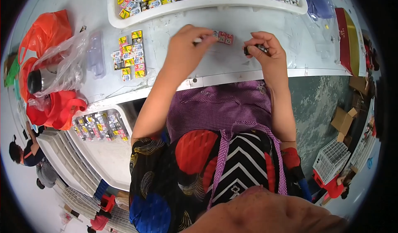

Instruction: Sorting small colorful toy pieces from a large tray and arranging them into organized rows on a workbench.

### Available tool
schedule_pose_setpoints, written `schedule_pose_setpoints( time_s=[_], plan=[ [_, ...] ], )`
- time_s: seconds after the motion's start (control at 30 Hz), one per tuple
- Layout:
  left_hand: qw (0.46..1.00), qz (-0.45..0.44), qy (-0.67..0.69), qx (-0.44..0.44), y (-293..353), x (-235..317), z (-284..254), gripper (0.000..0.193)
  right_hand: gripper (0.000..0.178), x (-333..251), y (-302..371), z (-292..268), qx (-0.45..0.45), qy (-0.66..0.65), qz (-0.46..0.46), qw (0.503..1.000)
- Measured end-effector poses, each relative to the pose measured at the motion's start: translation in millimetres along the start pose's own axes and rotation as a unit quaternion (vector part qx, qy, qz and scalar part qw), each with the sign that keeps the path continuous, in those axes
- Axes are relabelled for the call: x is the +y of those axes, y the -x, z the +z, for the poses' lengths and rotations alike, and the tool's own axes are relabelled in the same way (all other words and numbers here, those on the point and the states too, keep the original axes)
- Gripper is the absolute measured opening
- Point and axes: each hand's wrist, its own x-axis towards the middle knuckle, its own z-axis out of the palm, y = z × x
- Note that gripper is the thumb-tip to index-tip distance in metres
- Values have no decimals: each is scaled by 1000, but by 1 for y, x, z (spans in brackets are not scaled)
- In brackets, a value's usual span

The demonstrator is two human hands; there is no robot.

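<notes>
My left hand (185, 49) is above the table with its fingers pinched on a small white block (197, 40). Just right of its fingertips lies a short row of small pink printed blocks (225, 37), partly hidden by those fingers. My right hand (270, 52) is closed around small black blocks (262, 48), held in front and to the right of the pink row. To the left of my left forearm, similar blocks (129, 56) in yellow, white, black and pink lie grouped flat on the table.
A white tray (207, 3) heaped with small printed blocks stands at the far side. Left are a clear plastic tray (96, 53), a red bag (49, 29) and a bottle (39, 80) under clear plastic. A white crate (103, 158) holds filled trays. Other people work beyond.
</notes>
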Motion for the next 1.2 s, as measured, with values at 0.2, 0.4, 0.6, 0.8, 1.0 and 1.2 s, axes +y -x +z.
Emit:
schedule_pose_setpoints(
  time_s=[0.2,0.4,0.6,0.8,1.0,1.2],
  plan=[
    [824,-337,455,-19,-12,-3,-15,21,24,-4,16,13,-24,253,-157,954],
    [781,-247,569,-79,-9,-3,0,28,30,-3,1,6,-20,220,-123,967],
    [956,-136,250,-70,-11,11,7,20,31,9,-4,3,-47,311,-182,931],
    [967,-122,198,-109,0,10,12,18,29,16,-5,-2,5,300,-212,930],
    [987,3,124,-104,-8,16,17,16,23,10,-1,-8,21,58,-39,997],
    [982,103,44,-150,-20,21,23,14,21,24,7,-13,5,179,-124,976]
  ],
)
